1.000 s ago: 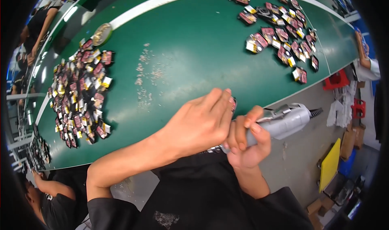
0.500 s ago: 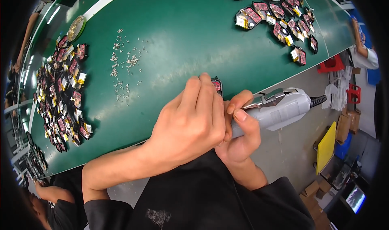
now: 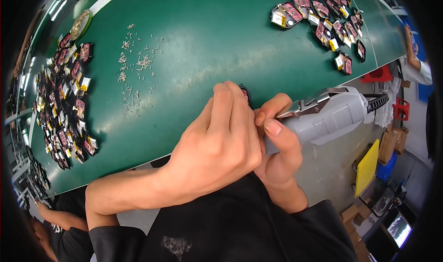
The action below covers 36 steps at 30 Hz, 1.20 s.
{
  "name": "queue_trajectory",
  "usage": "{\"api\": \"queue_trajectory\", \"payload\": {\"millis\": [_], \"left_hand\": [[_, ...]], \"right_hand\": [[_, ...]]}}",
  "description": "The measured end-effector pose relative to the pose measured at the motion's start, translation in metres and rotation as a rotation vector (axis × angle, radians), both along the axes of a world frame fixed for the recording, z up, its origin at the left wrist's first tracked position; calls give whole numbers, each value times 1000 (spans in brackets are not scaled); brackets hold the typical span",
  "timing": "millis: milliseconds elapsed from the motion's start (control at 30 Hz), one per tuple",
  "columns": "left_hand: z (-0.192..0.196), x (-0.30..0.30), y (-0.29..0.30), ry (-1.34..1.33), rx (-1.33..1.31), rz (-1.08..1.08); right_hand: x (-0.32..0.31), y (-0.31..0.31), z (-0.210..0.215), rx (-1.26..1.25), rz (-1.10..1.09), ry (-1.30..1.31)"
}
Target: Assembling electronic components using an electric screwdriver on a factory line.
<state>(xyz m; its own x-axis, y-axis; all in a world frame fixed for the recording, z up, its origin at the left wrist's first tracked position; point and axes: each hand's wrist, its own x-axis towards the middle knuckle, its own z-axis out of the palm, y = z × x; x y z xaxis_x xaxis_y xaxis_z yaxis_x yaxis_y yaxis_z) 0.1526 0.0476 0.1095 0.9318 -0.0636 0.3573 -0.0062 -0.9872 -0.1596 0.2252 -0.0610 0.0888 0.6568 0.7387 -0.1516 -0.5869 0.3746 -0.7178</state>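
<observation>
My left hand [image 3: 217, 142] is closed, its back toward me, around a small black casing with a red circuit board [image 3: 246, 93]. Only the casing's far corner shows past the fingers. Right beside it, my right hand [image 3: 281, 144] grips a grey electric screwdriver [image 3: 323, 121] that lies nearly level, with a metal lever along its top and a black cable at its rear. The screwdriver's tip is hidden behind my hands, which touch each other. I cannot tell whether my right fingertips also pinch a small screw.
Loose small screws [image 3: 144, 62] lie scattered on the green table [image 3: 194, 45]. A heap of similar casings [image 3: 64, 109] covers the left side, near a round dish [image 3: 80, 24]. More casings [image 3: 323, 24] lie at the far right. Other people sit at both sides.
The view has shifted a little, so the table things sit slightly farther left and higher. My right hand and the screwdriver have moved slightly right. Both hands keep their hold.
</observation>
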Motion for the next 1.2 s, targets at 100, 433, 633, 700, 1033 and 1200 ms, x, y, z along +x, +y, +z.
{"api": "queue_trajectory", "payload": {"millis": [100, 433, 633, 700, 1033, 1200], "left_hand": [[5, -3, -3, 113, -54, 31], [5, -15, 5, 240, -17, -49], [0, -14, 6, 162, -16, -69], [-2, -15, 6, 173, -11, -66], [-8, -11, 6, 69, -76, -56], [-16, -10, 13, -43, -132, -92]], "right_hand": [[4, -3, 0, -7, 21, 28], [84, 2, 54, 232, 244, -382], [97, 18, 48, 288, 264, -473], [97, 23, 43, 290, 285, -480], [95, 30, 40, 215, 303, -478], [88, 45, 47, 222, 404, -549]]}}
